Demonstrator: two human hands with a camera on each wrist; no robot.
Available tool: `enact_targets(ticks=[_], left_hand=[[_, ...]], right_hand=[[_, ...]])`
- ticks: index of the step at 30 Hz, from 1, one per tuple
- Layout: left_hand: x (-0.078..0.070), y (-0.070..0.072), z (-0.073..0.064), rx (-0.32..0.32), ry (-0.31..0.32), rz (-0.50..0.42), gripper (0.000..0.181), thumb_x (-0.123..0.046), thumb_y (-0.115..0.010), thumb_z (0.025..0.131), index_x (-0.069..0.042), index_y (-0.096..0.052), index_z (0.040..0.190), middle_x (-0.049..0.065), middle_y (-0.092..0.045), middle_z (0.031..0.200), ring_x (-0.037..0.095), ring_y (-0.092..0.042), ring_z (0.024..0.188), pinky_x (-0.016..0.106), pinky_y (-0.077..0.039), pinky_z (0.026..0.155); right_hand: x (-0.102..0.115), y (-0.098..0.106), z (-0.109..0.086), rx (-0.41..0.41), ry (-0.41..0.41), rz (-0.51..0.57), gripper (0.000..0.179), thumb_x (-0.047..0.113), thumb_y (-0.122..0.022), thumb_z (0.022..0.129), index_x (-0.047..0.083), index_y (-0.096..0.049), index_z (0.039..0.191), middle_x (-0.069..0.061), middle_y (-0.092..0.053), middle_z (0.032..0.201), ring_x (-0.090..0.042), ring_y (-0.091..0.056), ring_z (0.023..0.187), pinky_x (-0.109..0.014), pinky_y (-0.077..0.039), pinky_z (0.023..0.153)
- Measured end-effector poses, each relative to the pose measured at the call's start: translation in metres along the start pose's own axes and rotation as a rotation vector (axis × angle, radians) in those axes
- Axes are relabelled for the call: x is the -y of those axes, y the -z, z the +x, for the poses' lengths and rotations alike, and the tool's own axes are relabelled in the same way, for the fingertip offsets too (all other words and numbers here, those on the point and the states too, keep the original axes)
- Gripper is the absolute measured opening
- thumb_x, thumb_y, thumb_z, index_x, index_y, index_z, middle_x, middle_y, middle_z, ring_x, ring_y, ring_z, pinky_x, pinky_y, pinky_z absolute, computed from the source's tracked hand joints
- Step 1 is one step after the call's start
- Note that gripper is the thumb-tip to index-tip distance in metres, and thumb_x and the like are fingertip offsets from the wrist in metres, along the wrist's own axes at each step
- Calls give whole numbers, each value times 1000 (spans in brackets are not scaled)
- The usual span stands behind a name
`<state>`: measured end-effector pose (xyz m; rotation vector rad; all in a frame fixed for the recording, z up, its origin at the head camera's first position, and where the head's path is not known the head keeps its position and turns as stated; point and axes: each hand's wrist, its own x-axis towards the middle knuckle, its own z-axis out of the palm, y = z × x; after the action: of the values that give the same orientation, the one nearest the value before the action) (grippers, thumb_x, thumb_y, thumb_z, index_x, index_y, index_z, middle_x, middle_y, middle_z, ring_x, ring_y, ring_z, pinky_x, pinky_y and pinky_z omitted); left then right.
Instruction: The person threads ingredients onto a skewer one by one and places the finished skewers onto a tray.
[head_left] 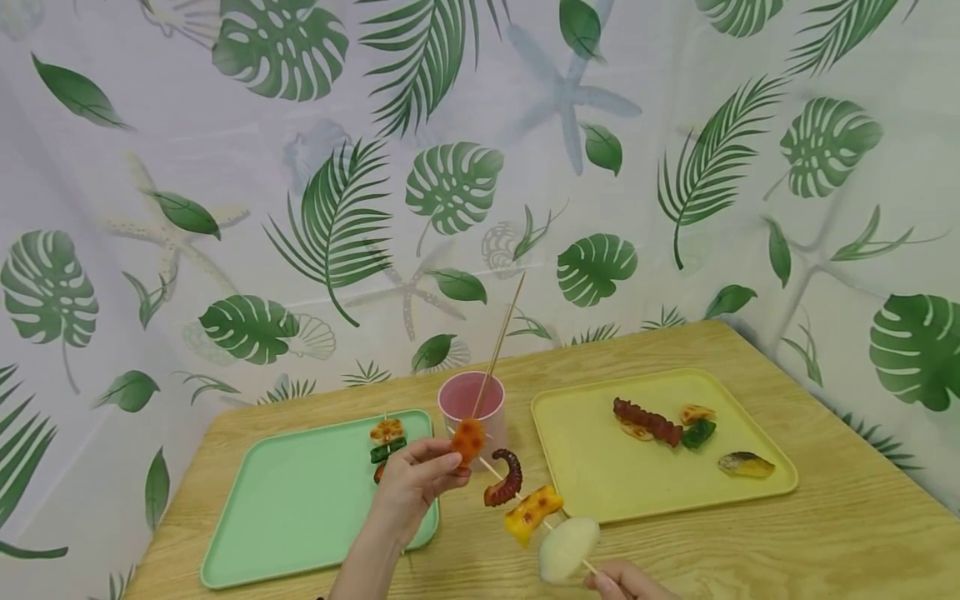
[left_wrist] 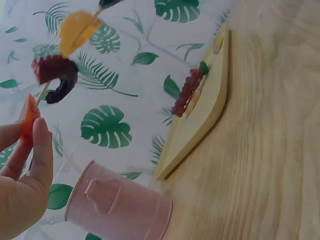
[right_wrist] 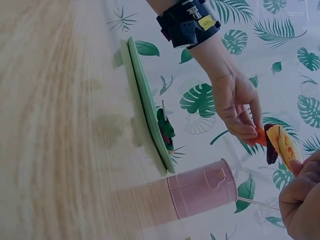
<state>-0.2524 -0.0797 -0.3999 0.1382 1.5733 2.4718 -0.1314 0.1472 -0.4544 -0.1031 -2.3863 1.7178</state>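
A thin skewer (head_left: 491, 469) slants between my hands, threaded with toy food. Near its upper end my left hand (head_left: 412, 483) pinches an orange piece with browned spots (head_left: 468, 442) between thumb and fingers. Below that come a dark red curled tentacle (head_left: 512, 477), a yellow grilled piece (head_left: 534, 512) and a pale oval piece (head_left: 568, 552). My right hand (head_left: 626, 581) grips the skewer's lower end, just under the pale piece; part of this hand is cut off in the head view. In the right wrist view the left hand (right_wrist: 235, 102) faces the right hand (right_wrist: 302, 200) across the food.
Behind the left hand stands a pink cup (head_left: 450, 408) with thin sticks (head_left: 501, 342) in it. A green tray (head_left: 300, 500) at left bears a filled skewer (head_left: 386, 450). On the yellow tray (head_left: 592, 475) at right lie several loose food pieces. Leaf-patterned cloth (head_left: 525, 208) hangs behind the table.
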Motion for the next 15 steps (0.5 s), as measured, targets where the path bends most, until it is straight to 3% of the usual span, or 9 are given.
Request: enact_targets(ticks=[4, 10, 15], left_hand=[[7, -8, -1, 54, 28, 9, 22, 5, -55, 88, -13, -67, 83, 3, -67, 81, 14, -66, 68, 27, -54, 72], [7, -11, -1, 12, 27, 30, 14, 4, -58, 86, -9, -65, 86, 7, -66, 81, 15, -66, 67, 28, -54, 71], [7, -13, 1, -6, 29, 32, 12, 2, -59, 86, -8, -65, 87, 8, -66, 84, 15, -65, 67, 27, -54, 71]], right_hand=[[-7, -5, 2, -50, 55, -15, 13, 1, -54, 91, -2, -64, 84, 7, -37, 52, -1, -31, 40, -22, -34, 32], [2, -6, 2, -72, 40, -8, 13, 0, -54, 91, -3, -65, 84, 8, -36, 50, -1, -31, 39, -21, -33, 31], [0, -7, 1, -113, 117, 4, 12, -4, -54, 89, -3, -64, 82, 10, -37, 49, -1, -30, 39, -20, -31, 30]])
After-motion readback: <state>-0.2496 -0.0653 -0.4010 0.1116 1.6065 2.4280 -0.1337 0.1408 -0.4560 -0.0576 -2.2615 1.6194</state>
